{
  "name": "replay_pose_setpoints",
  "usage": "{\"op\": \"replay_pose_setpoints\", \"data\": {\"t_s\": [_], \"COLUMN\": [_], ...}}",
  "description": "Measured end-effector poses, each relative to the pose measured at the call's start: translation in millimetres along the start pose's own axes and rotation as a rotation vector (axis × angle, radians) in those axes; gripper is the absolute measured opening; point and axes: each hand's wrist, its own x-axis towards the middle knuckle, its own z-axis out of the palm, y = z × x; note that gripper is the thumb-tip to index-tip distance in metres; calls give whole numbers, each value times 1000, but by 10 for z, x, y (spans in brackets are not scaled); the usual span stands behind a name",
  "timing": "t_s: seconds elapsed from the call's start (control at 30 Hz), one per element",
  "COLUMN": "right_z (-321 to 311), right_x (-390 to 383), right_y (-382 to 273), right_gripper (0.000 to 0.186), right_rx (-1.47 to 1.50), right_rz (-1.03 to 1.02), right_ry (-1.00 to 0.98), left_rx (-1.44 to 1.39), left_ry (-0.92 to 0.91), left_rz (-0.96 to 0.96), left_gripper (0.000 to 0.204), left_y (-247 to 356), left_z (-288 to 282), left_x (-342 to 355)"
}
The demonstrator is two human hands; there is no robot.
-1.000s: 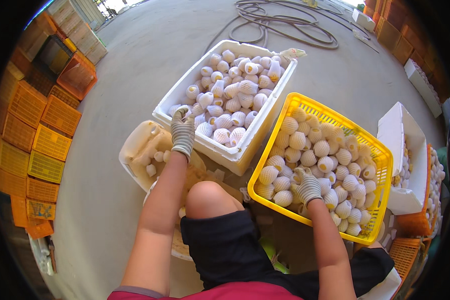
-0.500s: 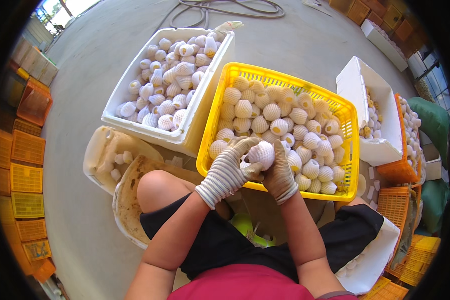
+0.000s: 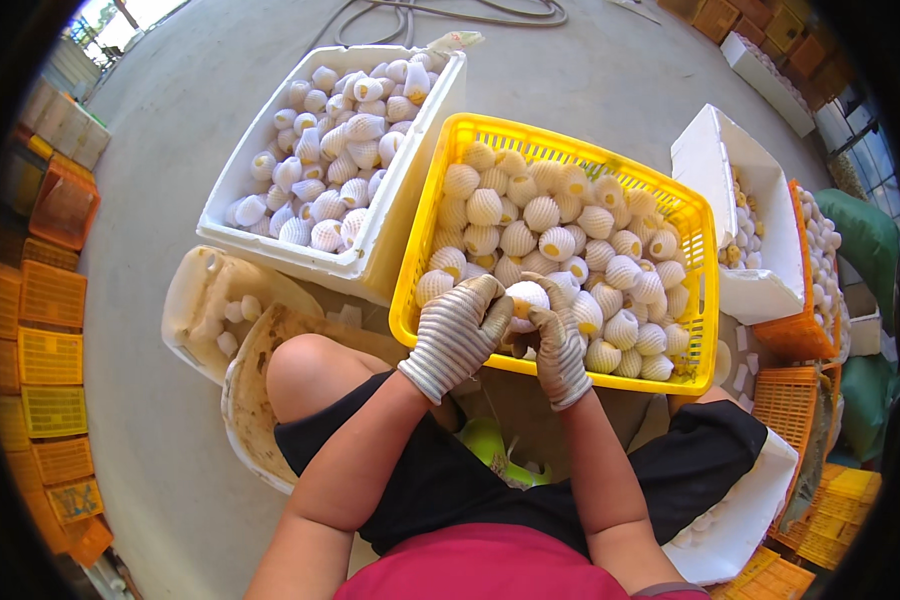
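Observation:
Both gloved hands meet over the front of a yellow plastic crate point(image 3: 708, 300) full of round pieces in white foam net sleeves. Between them is one foam-netted piece point(image 3: 527, 297), with a yellowish spot showing at its lower end. My left hand point(image 3: 458, 335) grips its left side, thumb and fingers bent around it. The fingers of my right hand point(image 3: 558, 350) curl against it from the right and below. Both gloves are pale knitted ones with dirty fingertips. What is inside the net is mostly hidden.
A white foam box point(image 3: 410, 200) of similar netted pieces stands left of the crate. A tilted foam box point(image 3: 745, 200) and an orange crate point(image 3: 805, 330) are at right. A cut plastic container point(image 3: 200, 310) lies by my left knee. Stacked crates point(image 3: 52, 355) line the far left.
The netted piece has been turned in my hands and now shows its yellowish spot. My hands have shifted around it, the left fingers closer together. The view has moved slightly.

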Motion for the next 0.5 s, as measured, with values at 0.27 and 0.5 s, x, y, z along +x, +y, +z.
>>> {"op": "replay_pose_setpoints", "data": {"t_s": [0.27,0.5], "right_z": [-147,-30], "right_x": [139,126], "right_y": [203,79], "right_gripper": [50,65], "right_rx": [408,272], "right_rz": [195,69], "right_ry": [-104,-73], "left_rx": [-118,-187], "left_ry": [-21,-46], "left_rz": [-104,-113], "left_gripper": [18,39], "left_y": [-55,110], "left_z": [40,-106], "left_x": [-4,95]}}
